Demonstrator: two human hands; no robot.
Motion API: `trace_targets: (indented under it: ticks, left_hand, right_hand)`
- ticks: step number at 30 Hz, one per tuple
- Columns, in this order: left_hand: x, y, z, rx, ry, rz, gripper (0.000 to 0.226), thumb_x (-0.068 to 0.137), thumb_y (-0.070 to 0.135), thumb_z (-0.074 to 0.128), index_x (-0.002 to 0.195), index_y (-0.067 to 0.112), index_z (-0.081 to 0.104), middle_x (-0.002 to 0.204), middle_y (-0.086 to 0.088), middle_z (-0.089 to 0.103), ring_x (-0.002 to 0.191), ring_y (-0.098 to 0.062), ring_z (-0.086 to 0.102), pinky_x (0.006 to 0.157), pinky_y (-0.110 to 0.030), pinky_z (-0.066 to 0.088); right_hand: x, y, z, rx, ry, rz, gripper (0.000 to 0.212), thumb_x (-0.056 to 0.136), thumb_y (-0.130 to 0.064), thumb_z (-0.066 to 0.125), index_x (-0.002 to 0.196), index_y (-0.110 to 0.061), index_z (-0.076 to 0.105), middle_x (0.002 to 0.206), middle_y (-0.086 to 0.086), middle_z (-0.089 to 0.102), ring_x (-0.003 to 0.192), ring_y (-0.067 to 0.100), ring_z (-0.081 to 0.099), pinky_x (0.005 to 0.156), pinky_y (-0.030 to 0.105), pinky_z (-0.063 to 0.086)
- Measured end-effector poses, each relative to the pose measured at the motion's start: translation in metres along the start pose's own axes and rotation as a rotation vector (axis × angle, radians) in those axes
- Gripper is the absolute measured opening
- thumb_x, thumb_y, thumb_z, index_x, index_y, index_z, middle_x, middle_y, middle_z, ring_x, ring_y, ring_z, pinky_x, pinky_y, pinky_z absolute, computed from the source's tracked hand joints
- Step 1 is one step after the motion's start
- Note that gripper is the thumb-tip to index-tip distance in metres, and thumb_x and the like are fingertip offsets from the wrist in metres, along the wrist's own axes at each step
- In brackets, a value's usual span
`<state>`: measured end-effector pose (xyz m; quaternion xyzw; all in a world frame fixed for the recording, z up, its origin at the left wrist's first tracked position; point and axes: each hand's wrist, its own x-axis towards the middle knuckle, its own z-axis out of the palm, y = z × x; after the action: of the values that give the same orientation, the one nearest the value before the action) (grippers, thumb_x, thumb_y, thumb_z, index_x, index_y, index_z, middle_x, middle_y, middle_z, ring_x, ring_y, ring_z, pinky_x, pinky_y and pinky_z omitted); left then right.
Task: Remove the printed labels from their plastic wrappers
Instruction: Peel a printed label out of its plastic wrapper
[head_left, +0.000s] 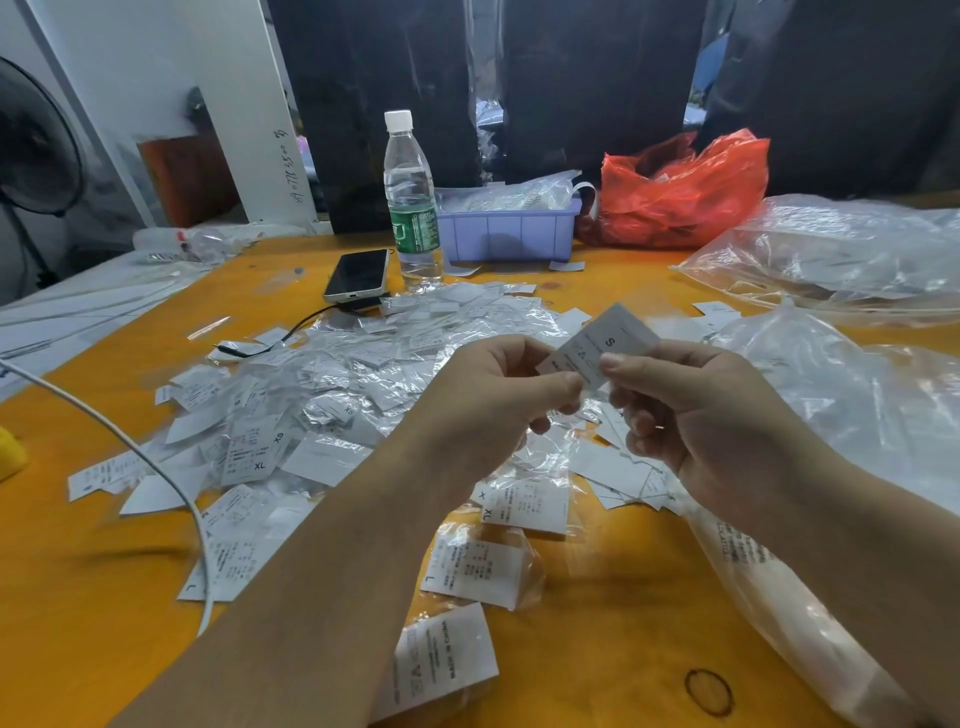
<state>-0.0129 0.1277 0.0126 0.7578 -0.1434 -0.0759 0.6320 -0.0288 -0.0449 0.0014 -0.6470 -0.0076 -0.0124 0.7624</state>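
- The small white printed label marked "S" is held up in the air on the near side of the clear plastic water bottle with a white cap and green band, above the heap of wrapped labels and loose clear wrappers that spreads in front of that bottle on the orange table.
- The left hand has its fingers curled, thumb and forefinger pinching the label's lower left corner.
- The right hand is curled too, its thumb pressed on the label's lower right edge.
- Whether a wrapper is on this label cannot be told.
- To do the step well, I judge: grip film with one hand and paper with the other, then slide them apart along the label's length rather than tearing sideways.
- Keep the pinches near the edge so the print stays uncreased.
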Motion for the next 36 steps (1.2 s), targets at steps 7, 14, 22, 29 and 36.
trace_targets:
  ticks: [7, 14, 22, 29, 36]
  left_hand:
    - [0.000, -0.002, 0.003, -0.017, 0.027, 0.068, 0.021, 0.082, 0.021, 0.076, 0.099, 0.026, 0.064, 0.072, 0.004, 0.071, 0.057, -0.004, 0.056, 0.055, -0.020, 0.042]
    - [-0.001, 0.002, -0.003, -0.015, -0.075, 0.091, 0.010, 0.093, 0.017, 0.062, 0.095, 0.011, 0.071, 0.073, 0.003, 0.070, 0.061, -0.005, 0.055, 0.053, -0.018, 0.043]
    - [0.000, -0.002, 0.005, 0.046, -0.020, 0.114, 0.018, 0.094, 0.025, 0.063, 0.085, 0.010, 0.068, 0.062, 0.006, 0.064, 0.054, -0.005, 0.052, 0.050, -0.013, 0.040]
    - [-0.001, -0.001, 0.006, 0.038, -0.012, 0.110, 0.024, 0.098, 0.026, 0.056, 0.078, 0.013, 0.064, 0.062, 0.004, 0.063, 0.055, -0.007, 0.051, 0.050, -0.014, 0.040]
    - [0.000, 0.000, 0.004, 0.060, -0.016, 0.072, 0.016, 0.094, 0.022, 0.061, 0.082, 0.012, 0.065, 0.064, 0.004, 0.065, 0.055, -0.006, 0.053, 0.048, -0.014, 0.040]
  right_hand:
    - [-0.002, -0.002, 0.004, 0.011, -0.073, 0.067, 0.012, 0.063, -0.022, 0.075, 0.062, -0.013, 0.067, 0.054, 0.003, 0.054, 0.043, 0.010, 0.043, 0.040, 0.021, 0.038]
    - [-0.001, -0.007, 0.001, 0.045, -0.128, 0.081, 0.016, 0.063, -0.023, 0.076, 0.065, -0.012, 0.065, 0.055, 0.003, 0.051, 0.044, 0.011, 0.040, 0.040, 0.021, 0.036]
    - [-0.004, -0.006, 0.001, 0.015, -0.143, 0.050, 0.015, 0.066, -0.025, 0.075, 0.056, -0.018, 0.066, 0.054, 0.003, 0.051, 0.045, 0.012, 0.042, 0.041, 0.023, 0.036]
    - [-0.004, -0.008, 0.002, -0.007, -0.139, 0.046, 0.025, 0.064, -0.028, 0.075, 0.071, -0.010, 0.060, 0.053, 0.000, 0.051, 0.045, 0.010, 0.041, 0.042, 0.021, 0.037]
    - [-0.004, -0.006, 0.002, -0.005, -0.130, 0.086, 0.014, 0.064, -0.028, 0.076, 0.056, -0.019, 0.068, 0.056, 0.001, 0.054, 0.044, 0.010, 0.044, 0.041, 0.021, 0.039]
